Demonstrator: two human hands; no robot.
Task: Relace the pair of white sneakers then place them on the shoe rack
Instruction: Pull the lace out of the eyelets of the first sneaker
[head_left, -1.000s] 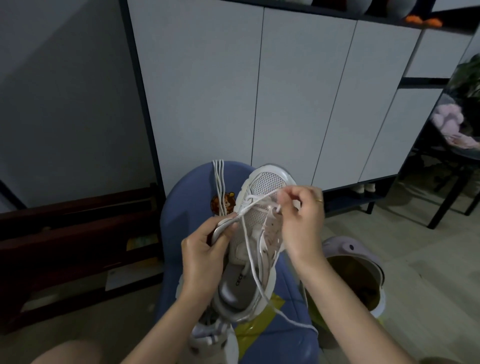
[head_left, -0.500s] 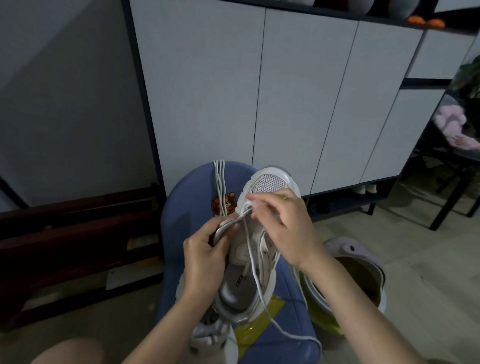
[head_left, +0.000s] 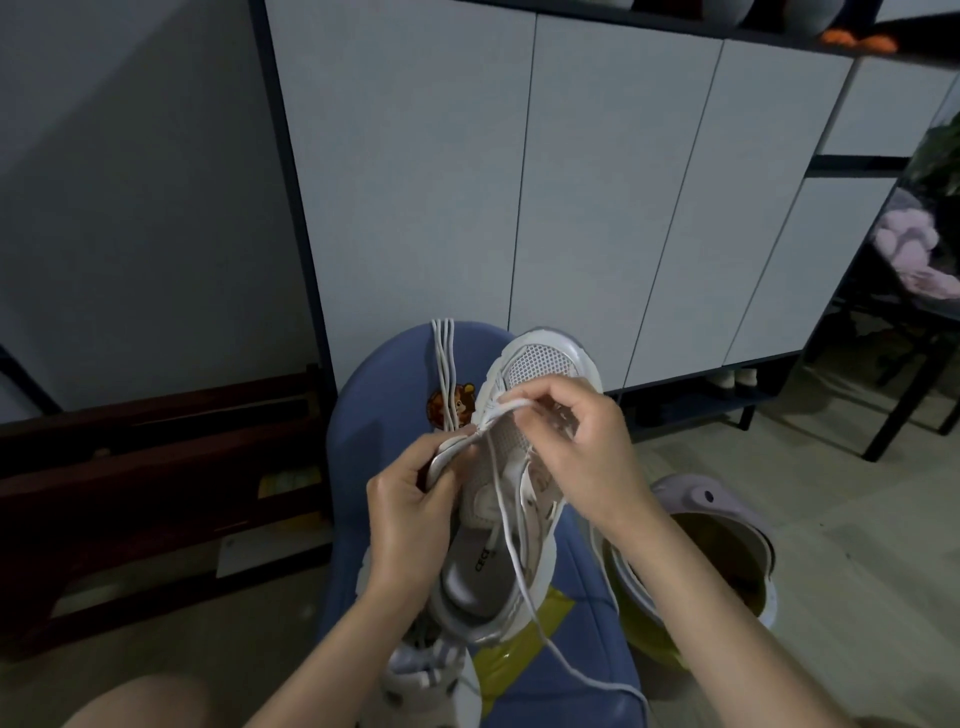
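- Right hand (head_left: 582, 447): thumb and forefinger pinch the lace (head_left: 506, 514) near the toe end of the eyelet row, other fingers curled loosely over the tongue. Which eyelet the lace meets, cannot tell; fingers hide it.
- Left hand (head_left: 410, 514): fingers and thumb grip the left edge of the white sneaker (head_left: 519, 467), holding the eyelet flap out and steadying the shoe.
- Sneaker sits toe-away, opening toward the person, raised over a blue chair (head_left: 374, 415). Lace runs from the pinch down across the insole, loose end trailing onto the seat.
- Second sneaker (head_left: 431, 680) lies low, below the left wrist, only partly in view.
- Spare laces (head_left: 444, 374) hang over the chair back, beside a cartoon sticker (head_left: 452, 408).
- Judgement: lacing is at the first rows; much left, then the second shoe, then the rack.
- To do well: keep the flap pulled taut with the left, feed the tip straight through, draw slack evenly, keep the lace flat and both ends matched.
- Risk: trailing end could snag under the sole.
- Outward: purple-lidded pot (head_left: 711, 545) to the right on the floor; white cabinet (head_left: 519, 182) behind.
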